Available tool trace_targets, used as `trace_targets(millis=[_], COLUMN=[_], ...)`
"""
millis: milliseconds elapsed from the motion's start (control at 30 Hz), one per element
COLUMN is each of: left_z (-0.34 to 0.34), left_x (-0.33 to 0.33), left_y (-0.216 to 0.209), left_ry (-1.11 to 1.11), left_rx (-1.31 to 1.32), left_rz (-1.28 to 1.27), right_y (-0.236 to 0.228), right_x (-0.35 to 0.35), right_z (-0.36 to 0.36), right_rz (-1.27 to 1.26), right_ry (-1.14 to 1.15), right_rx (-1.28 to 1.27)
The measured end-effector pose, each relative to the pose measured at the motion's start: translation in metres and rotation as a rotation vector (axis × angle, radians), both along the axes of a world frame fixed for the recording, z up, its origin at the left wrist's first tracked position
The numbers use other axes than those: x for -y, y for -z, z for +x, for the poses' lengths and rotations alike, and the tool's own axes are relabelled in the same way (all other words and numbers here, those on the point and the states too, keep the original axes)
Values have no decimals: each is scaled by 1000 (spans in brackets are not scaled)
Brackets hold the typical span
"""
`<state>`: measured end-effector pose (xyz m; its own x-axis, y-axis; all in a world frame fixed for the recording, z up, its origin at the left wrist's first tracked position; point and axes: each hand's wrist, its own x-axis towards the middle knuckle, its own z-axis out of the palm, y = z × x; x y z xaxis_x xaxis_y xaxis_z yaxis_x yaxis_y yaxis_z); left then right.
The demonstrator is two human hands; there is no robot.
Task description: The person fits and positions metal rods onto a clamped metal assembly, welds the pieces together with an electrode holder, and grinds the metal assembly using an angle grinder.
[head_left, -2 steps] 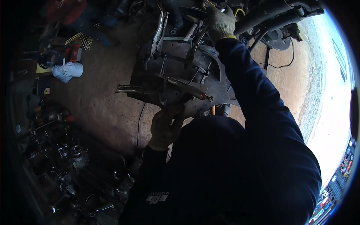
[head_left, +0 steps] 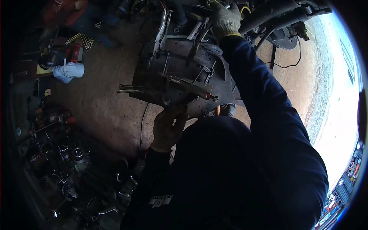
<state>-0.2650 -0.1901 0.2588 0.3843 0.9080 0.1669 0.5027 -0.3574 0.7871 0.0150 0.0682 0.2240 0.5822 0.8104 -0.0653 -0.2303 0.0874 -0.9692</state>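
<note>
In front of me is a dark, curved metal panel (head_left: 184, 51) with several locking clamps on it. One long locking clamp (head_left: 188, 85) lies across its near part, with a red piece near its right end. Another clamp (head_left: 161, 32) stands along the far left side. My left hand (head_left: 168, 128), in a work glove, is closed at the panel's near edge; shadow hides its fingertips and what they hold. My right hand (head_left: 227, 21), in a pale knitted glove, reaches to the far side. Its fingers are curled round something I cannot make out, beside a yellow-edged part (head_left: 245, 10).
A thick dark tube (head_left: 268, 16) runs off at the far right, near a round disc (head_left: 283, 40) and a hanging cable (head_left: 299, 57). On the left are a white cloth bundle (head_left: 69, 72), a red box (head_left: 74, 53) and yellow rods (head_left: 82, 39). Metal parts (head_left: 78, 154) crowd the lower left.
</note>
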Motion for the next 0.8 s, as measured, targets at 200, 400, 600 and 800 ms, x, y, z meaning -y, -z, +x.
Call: trace_targets(millis=[200, 400, 600, 800], left_z=[-3, -10, 5, 14], left_x=[14, 29, 23, 16], left_y=[5, 17, 5, 26], left_ry=[8, -7, -160, -256], left_rx=[36, -50, -445, -362], left_rz=[12, 171, 395, 588], right_y=[-33, 13, 40, 34], right_x=[6, 7, 27, 81], right_z=[-37, -45, -26, 7], right_rz=[-100, -70, 41, -320], right_ry=[64, -66, -361, -415], right_rx=[280, 148, -12, 439])
